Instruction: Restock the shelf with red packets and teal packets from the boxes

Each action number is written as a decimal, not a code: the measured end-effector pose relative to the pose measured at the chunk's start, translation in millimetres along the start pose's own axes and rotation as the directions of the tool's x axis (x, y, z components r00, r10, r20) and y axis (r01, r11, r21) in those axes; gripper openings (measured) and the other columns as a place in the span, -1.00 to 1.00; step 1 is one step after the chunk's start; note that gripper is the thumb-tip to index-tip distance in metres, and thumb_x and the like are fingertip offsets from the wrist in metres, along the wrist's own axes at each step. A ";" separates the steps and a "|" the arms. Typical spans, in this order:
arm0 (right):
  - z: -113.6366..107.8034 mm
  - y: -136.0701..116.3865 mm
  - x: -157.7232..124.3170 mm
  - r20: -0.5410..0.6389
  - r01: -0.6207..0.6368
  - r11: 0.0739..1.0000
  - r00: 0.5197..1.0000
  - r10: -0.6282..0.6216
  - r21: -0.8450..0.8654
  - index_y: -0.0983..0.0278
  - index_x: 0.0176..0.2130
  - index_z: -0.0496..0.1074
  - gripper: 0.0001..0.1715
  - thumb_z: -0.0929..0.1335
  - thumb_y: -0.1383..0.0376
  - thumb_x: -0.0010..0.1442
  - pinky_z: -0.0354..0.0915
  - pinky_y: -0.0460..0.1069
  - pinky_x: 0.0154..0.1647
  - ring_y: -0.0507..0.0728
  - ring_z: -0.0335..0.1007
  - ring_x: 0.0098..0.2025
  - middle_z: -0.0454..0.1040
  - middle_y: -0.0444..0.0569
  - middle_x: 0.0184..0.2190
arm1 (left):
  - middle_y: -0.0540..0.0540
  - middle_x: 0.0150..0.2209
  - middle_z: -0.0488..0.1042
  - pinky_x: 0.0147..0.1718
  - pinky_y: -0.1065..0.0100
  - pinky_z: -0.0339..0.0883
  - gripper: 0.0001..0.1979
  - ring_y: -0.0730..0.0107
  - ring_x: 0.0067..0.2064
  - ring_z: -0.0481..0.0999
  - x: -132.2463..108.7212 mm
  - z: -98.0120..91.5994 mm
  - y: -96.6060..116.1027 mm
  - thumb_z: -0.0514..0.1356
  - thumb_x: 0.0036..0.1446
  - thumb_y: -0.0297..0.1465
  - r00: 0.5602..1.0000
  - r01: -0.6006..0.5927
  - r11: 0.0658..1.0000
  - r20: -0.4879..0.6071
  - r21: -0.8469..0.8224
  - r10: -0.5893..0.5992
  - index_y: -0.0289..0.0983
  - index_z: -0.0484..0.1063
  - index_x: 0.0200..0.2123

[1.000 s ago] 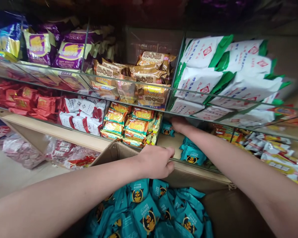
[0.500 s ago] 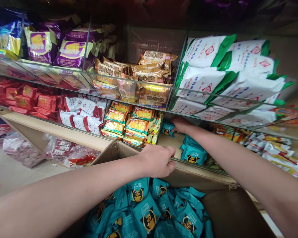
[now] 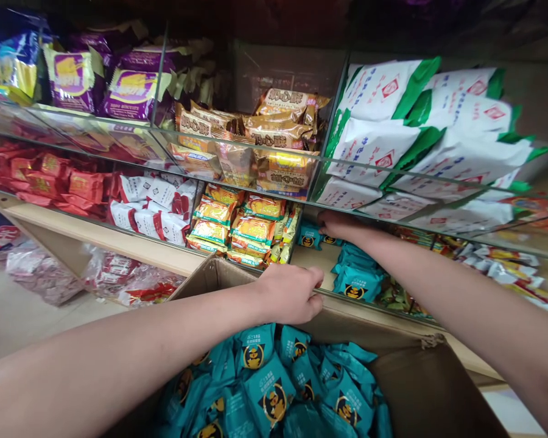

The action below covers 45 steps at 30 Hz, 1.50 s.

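My right hand (image 3: 342, 225) reaches into a lower shelf compartment, its fingers closed on a teal snack packet (image 3: 330, 239) at the back. Just left of it sits another teal packet (image 3: 309, 236). Nearer the compartment's front lies a small pile of teal packets (image 3: 357, 283). My left hand (image 3: 293, 294) is curled closed by the shelf's front edge, above the cardboard box (image 3: 420, 371); whatever its fingers hold is hidden. Many more teal packets (image 3: 270, 392) fill the box below my left forearm.
Yellow-orange packets (image 3: 254, 230) fill the compartment to the left. Colourful small packets (image 3: 506, 271) lie on the right. A glass divider ledge (image 3: 296, 198) runs above, with white-and-green bags (image 3: 374, 149) over my right arm. Clear plastic bags (image 3: 128, 283) rest lower left.
My right hand has shifted slightly right from the leftmost teal packet, and a second packet now shows by its fingers. My left hand stays nearly where it was.
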State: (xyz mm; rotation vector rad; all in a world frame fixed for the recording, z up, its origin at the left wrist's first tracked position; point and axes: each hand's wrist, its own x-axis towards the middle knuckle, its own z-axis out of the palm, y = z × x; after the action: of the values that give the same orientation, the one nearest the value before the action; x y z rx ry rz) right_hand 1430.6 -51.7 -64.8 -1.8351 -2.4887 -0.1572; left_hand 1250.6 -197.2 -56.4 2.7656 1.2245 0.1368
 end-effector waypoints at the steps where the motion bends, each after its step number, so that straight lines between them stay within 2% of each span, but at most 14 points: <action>1: 0.6 -3.7 -0.6 0.007 0.021 0.999 1.000 -0.021 -0.029 0.32 -0.29 0.42 -0.72 0.37 0.31 -0.09 0.18 0.03 -0.18 0.26 0.32 -0.17 0.44 0.10 -0.24 | -0.08 -0.42 0.47 -0.44 0.25 0.30 -0.71 0.15 -0.34 0.48 -0.1 0.0 0.2 -0.07 0.03 -0.24 1.000 0.000 1.000 -0.002 0.003 0.000 -0.20 0.30 -0.23; 6: 9.7 -23.3 3.3 0.041 0.101 0.987 0.994 -0.097 -0.125 0.30 -0.15 0.35 -0.38 0.44 0.12 -0.24 0.21 -0.02 -0.21 0.24 0.31 -0.13 0.39 0.10 -0.13 | -0.09 -0.44 0.47 -0.44 0.22 0.30 -0.73 0.12 -0.36 0.48 -0.1 0.9 0.1 -0.06 0.02 -0.25 1.000 -0.008 1.000 -0.020 -0.008 0.007 -0.21 0.30 -0.24; 8: 14.6 -28.3 6.1 0.047 0.106 0.984 0.994 -0.100 -0.143 0.28 -0.11 0.32 -0.32 0.44 0.11 -0.25 0.22 -0.04 -0.23 0.22 0.32 -0.14 0.38 0.09 -0.12 | -0.10 -0.43 0.47 -0.44 0.23 0.30 -0.72 0.12 -0.35 0.48 0.0 1.3 -0.6 -0.06 0.02 -0.25 1.000 -0.009 1.000 -0.020 -0.008 0.009 -0.21 0.30 -0.25; 13: 22.4 -28.6 7.5 0.049 0.097 0.983 0.995 -0.090 -0.156 0.33 -0.11 0.33 -0.43 0.40 0.18 -0.14 0.23 -0.01 -0.30 0.26 0.35 -0.18 0.41 0.17 -0.17 | -0.11 -0.42 0.48 -0.48 0.22 0.31 -0.71 0.11 -0.36 0.48 -0.1 1.8 -2.2 -0.08 0.02 -0.23 0.999 -0.039 0.999 -0.018 -0.008 0.038 -0.21 0.30 -0.25; 18: 17.8 -19.6 3.4 0.067 0.097 0.989 0.994 -0.091 -0.109 0.23 -0.16 0.36 -0.47 0.43 0.22 -0.21 0.21 -0.06 -0.37 0.21 0.35 -0.21 0.42 0.05 -0.18 | -0.08 -0.44 0.47 -0.44 0.26 0.30 -0.72 0.16 -0.34 0.47 0.6 2.4 -3.8 -0.04 0.00 -0.24 1.000 -0.018 0.999 -0.018 -0.051 0.017 -0.20 0.32 -0.25; 21: 7.6 -14.9 -5.3 0.043 0.060 0.996 0.997 -0.057 -0.068 0.25 -0.23 0.36 -0.54 0.42 0.20 -0.19 0.19 -0.08 -0.41 0.17 0.36 -0.27 0.45 0.02 -0.26 | -0.07 -0.43 0.47 -0.41 0.29 0.30 -0.71 0.19 -0.33 0.46 3.2 4.0 -8.1 0.02 -0.03 -0.24 1.000 0.002 0.990 -0.020 -0.139 -0.004 -0.21 0.31 -0.22; 23: -1.3 -13.2 -17.4 -0.013 0.024 0.999 1.000 -0.025 -0.048 0.28 -0.21 0.34 -0.56 0.38 0.15 -0.12 0.19 -0.07 -0.39 0.16 0.34 -0.27 0.44 0.02 -0.27 | -0.08 -0.41 0.47 -0.40 0.32 0.30 -0.67 0.25 -0.34 0.47 5.6 5.5 -11.8 0.02 0.00 -0.26 0.995 0.063 0.964 -0.061 -0.257 -0.081 -0.25 0.27 -0.15; 26: -14.3 -14.3 -46.7 -0.134 0.027 0.986 0.991 -0.005 0.165 0.26 -0.18 0.31 -0.57 0.31 0.09 -0.03 0.19 -0.07 -0.38 0.12 0.33 -0.30 0.43 -0.03 -0.29 | -0.10 -0.39 0.47 -0.41 0.34 0.31 -0.59 0.34 -0.42 0.47 7.6 7.1 -14.4 -0.08 0.11 -0.29 0.964 0.124 0.881 -0.156 -0.457 -0.217 -0.31 0.09 0.03; 30: -26.4 -23.1 -94.9 -0.228 0.138 0.824 0.974 -0.010 0.550 0.24 -0.21 0.30 -0.57 0.31 0.05 -0.04 0.14 -0.11 -0.56 0.04 0.27 -0.52 0.37 -0.17 -0.55 | -0.06 -0.37 0.45 -0.57 0.42 0.30 -0.53 0.49 -0.60 0.42 6.1 5.6 -9.4 -0.16 0.17 -0.27 0.950 0.073 0.725 -0.173 -0.685 -0.259 -0.25 -0.18 0.13; 33: -31.4 -30.3 -122.9 -0.231 0.139 0.749 0.973 0.019 0.647 0.24 -0.27 0.31 -0.60 0.34 0.06 -0.08 0.09 -0.12 -0.63 0.01 0.21 -0.60 0.29 -0.22 -0.64 | -0.04 -0.34 0.42 -0.69 0.50 0.24 -0.66 0.55 -0.63 0.40 4.6 3.4 -4.2 -0.14 0.16 -0.26 0.952 0.030 0.635 -0.171 -0.772 -0.254 -0.22 0.00 -0.01; 36: -32.9 -34.0 -139.3 -0.215 0.116 0.683 0.975 0.062 0.722 0.23 -0.23 0.33 -0.64 0.29 0.08 -0.01 0.17 -0.11 -0.59 0.01 0.28 -0.56 0.40 -0.15 -0.53 | -0.02 -0.35 0.41 -0.71 0.54 0.21 -0.80 0.54 -0.59 0.42 4.6 3.1 -1.9 -0.09 0.14 -0.28 0.954 0.003 0.627 -0.184 -0.779 -0.234 -0.25 0.12 -0.21; 38: -31.5 -35.4 -145.0 -0.204 0.106 0.667 0.976 0.071 0.737 0.24 -0.28 0.36 -0.69 0.22 0.11 0.08 0.22 -0.10 -0.55 0.01 0.33 -0.55 0.43 -0.12 -0.49 | 0.00 -0.38 0.40 -0.68 0.54 0.22 -0.83 0.53 -0.55 0.44 5.6 5.2 -2.2 -0.07 0.13 -0.30 0.956 -0.016 0.637 -0.199 -0.771 -0.217 -0.25 0.13 -0.23; 43: -21.4 -41.1 -146.5 -0.105 0.068 0.728 0.994 0.006 0.682 0.27 -0.46 0.37 -0.68 0.16 0.19 0.15 0.25 -0.11 -0.49 0.00 0.35 -0.57 0.43 -0.13 -0.58 | 0.04 -0.50 0.37 -0.60 0.49 0.27 -0.80 0.51 -0.55 0.43 10.0 16.2 -4.9 -0.06 0.11 -0.34 0.971 -0.013 0.718 -0.179 -0.696 -0.156 -0.27 0.21 -0.21; 45: -19.4 -44.1 -143.1 -0.118 0.106 0.811 0.992 -0.046 0.575 0.28 -0.45 0.38 -0.69 0.17 0.20 0.15 0.25 -0.10 -0.44 0.02 0.37 -0.49 0.45 -0.10 -0.53 | 0.03 -0.51 0.38 -0.61 0.48 0.26 -0.81 0.51 -0.57 0.42 11.3 18.0 -5.5 -0.06 0.10 -0.38 0.967 -0.004 0.724 -0.187 -0.689 -0.172 -0.28 0.24 -0.23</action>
State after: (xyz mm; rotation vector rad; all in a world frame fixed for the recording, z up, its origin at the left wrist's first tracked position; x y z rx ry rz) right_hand 1430.5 -202.7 -61.7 -1.4274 -2.1953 0.4551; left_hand 1256.5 -186.4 -74.5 2.0669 1.0494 0.7719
